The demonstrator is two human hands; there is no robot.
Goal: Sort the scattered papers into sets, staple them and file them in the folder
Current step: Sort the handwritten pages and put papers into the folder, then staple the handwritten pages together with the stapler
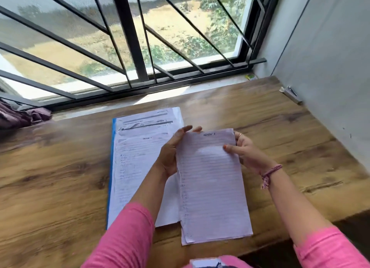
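A set of lined sheets headed "Section 1" [212, 183] is held upright-tilted over the wooden table, its lower edge near the front. My left hand [173, 153] grips its left edge and my right hand [247, 151] grips its upper right edge, thumb on the front. To the left, more written sheets [136, 159] lie overlapped on a blue folder [110, 167] that lies flat on the table. A silver stapler [291, 94] rests at the far right, against the wall.
The wooden table [60, 177] runs up to a barred window [128, 47] at the back and a grey wall [330, 87] on the right. A purple cloth [22, 116] is bunched at the far left by the sill.
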